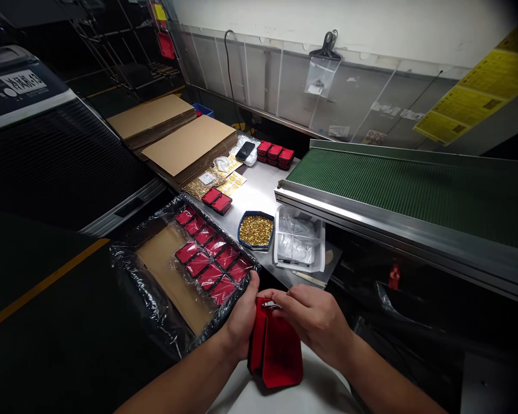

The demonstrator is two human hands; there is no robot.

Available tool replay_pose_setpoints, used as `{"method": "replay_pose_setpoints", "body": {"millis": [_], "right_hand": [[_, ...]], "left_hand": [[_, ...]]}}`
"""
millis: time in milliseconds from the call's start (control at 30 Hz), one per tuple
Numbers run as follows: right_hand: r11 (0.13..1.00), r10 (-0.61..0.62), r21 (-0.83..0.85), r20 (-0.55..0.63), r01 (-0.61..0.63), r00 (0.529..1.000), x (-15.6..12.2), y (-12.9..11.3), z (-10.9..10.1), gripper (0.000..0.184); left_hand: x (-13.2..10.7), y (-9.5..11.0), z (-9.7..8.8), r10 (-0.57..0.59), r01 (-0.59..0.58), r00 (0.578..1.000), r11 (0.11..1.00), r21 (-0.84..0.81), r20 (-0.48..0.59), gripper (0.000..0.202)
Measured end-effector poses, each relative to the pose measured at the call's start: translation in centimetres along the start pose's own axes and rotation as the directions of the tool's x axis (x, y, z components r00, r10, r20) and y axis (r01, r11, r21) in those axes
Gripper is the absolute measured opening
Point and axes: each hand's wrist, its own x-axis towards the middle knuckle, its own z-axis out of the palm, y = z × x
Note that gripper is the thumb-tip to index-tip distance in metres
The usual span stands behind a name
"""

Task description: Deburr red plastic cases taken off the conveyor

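Observation:
My left hand grips the left side of a red and black angular case, which sits low in front of my body. Its red inner face points up toward me. The fingers of my right hand are closed on a small shiny metal piece at the case's far edge. Whether that piece is a tool or a fitting, I cannot make out. Just beyond my hands stands a blue dish full of small brass-coloured parts. A white bin with clear plastic bags is beside it.
A plastic-lined tray with rows of red pieces lies at left. Stacked red cases, a phone and cardboard sheets are farther back. A green conveyor belt runs along the right.

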Motion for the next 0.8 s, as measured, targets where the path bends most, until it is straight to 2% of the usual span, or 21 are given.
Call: {"method": "replay_pose_setpoints", "body": {"millis": [67, 133, 233, 300, 400, 433, 467, 500, 533, 567, 600, 633, 667, 700, 733, 800], "right_hand": [[1.0, 0.016, 0.026, -0.025, -0.015, 1.0, -0.4, 0.3, 0.0, 0.028], [0.989, 0.11, 0.108, -0.104, -0.099, 0.988, -0.9, 0.3, 0.0, 0.028], [0.918, 0.29, 0.34, -0.226, -0.204, 0.93, -1.8, -0.4, -0.1, 0.027], [0.881, 0.29, 0.445, -0.249, -0.157, 0.924, -2.3, -1.4, 0.1, 0.025], [0.883, 0.161, 0.469, -0.308, 0.003, 0.938, -2.5, -2.8, 1.0, 0.023], [0.875, 0.17, 0.483, -0.332, 0.012, 0.928, -2.5, -3.0, 1.3, 0.022], [0.849, 0.244, 0.528, -0.345, -0.027, 0.906, -2.3, -3.1, 1.7, 0.021], [0.788, 0.371, 0.607, -0.334, -0.104, 0.866, -2.1, -3.1, 1.9, 0.02], [0.684, 0.522, 0.705, -0.292, -0.189, 0.801, -1.7, -2.8, 2.2, 0.021], [0.543, 0.658, 0.8, -0.218, -0.254, 0.721, -1.4, -2.5, 2.3, 0.024], [0.383, 0.76, 0.877, -0.121, -0.291, 0.638, -1.0, -2.2, 2.4, 0.028], [0.231, 0.823, 0.925, -0.02, -0.302, 0.567, -0.7, -1.8, 2.4, 0.031], [0.113, 0.855, 0.948, 0.06, -0.298, 0.515, -0.4, -1.4, 2.5, 0.035], [0.033, 0.871, 0.954, 0.118, -0.297, 0.476, -0.3, -1.1, 2.5, 0.037], [-0.023, 0.88, 0.953, 0.162, -0.301, 0.446, -0.2, -0.8, 2.5, 0.039], [-0.087, 0.887, 0.949, 0.213, -0.304, 0.409, -0.2, -0.6, 2.5, 0.041]], "left_hand": [[-0.1, -0.1, -0.1, 0.008, -0.008, 1.0, 1.0, 0.008, -0.024, 0.063], [-0.2, 0.0, -0.3, 0.029, -0.027, 0.998, 0.999, 0.038, -0.06, 0.064], [-0.3, 0.2, -0.4, 0.056, -0.05, 0.992, 0.997, 0.061, -0.113, 0.073], [-0.3, 0.4, -0.1, 0.065, -0.066, 0.983, 0.998, 0.002, -0.171, 0.079], [0.0, 0.4, 0.5, 0.04, -0.07, 0.97, 0.991, -0.115, -0.241, 0.079], [0.1, 0.3, 0.6, 0.034, -0.067, 0.966, 0.991, -0.12, -0.255, 0.078], [0.3, 0.2, 0.6, 0.052, -0.082, 0.96, 0.992, -0.096, -0.276, 0.076], [0.4, 0.0, 0.5, 0.105, -0.122, 0.943, 0.992, -0.034, -0.315, 0.073], [0.4, -0.3, 0.3, 0.201, -0.189, 0.911, 0.98, 0.07, -0.36, 0.069], [0.3, -0.6, 0.0, 0.334, -0.265, 0.861, 0.938, 0.222, -0.385, 0.064], [0.0, -0.9, -0.3, 0.485, -0.334, 0.795, 0.851, 0.405, -0.364, 0.057], [-0.4, -1.2, -0.5, 0.623, -0.382, 0.725, 0.718, 0.582, -0.293, 0.05], [-0.9, -1.5, -0.6, 0.714, -0.404, 0.675, 0.568, 0.717, -0.185, 0.044], [-1.4, -1.7, -0.6, 0.752, -0.411, 0.655, 0.432, 0.803, -0.069, 0.04], [-2.0, -2.0, -0.5, 0.754, -0.415, 0.657, 0.327, 0.849, 0.03, 0.037], [-2.9, -2.3, -0.1, 0.717, -0.419, 0.682, 0.222, 0.881, 0.144, 0.035]]}}
